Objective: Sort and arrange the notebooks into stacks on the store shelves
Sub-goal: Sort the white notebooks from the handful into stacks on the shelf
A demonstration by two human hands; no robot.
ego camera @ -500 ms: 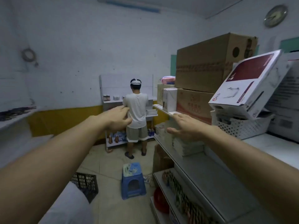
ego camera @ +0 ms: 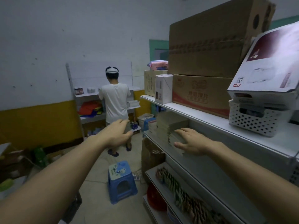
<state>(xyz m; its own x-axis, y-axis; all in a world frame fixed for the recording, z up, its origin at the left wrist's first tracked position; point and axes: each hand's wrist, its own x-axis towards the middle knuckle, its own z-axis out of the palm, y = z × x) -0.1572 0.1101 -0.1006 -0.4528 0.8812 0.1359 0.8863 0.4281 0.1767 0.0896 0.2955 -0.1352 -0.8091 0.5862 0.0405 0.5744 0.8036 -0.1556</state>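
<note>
View from the head camera, aisle side of the shelving. The notebooks [ego camera: 170,122] lie on the middle shelf [ego camera: 208,172], under the shelf of cardboard boxes [ego camera: 208,46]: a taller pile farther in, a lower pile just before it, both close to the shelf's front edge. My right hand [ego camera: 193,143] has its grip apart, fingers spread and fairly straight, laid against the near end of the lower pile; it clamps nothing. My left hand [ego camera: 118,133] hangs over the aisle, well apart from the shelf, grip loosely apart and empty.

Step in hand, as I judge it: gathering the lower pile for sorting. To do it well, I should bring the left hand across to the far end, so the pile is squeezed between two palms rather than pinched from one side. Thumbs go on top, fingers beneath. The covers look thin and slippery, so I should lift level and keep the spines aligned, or the pile may fan out over the front edge.
</note>
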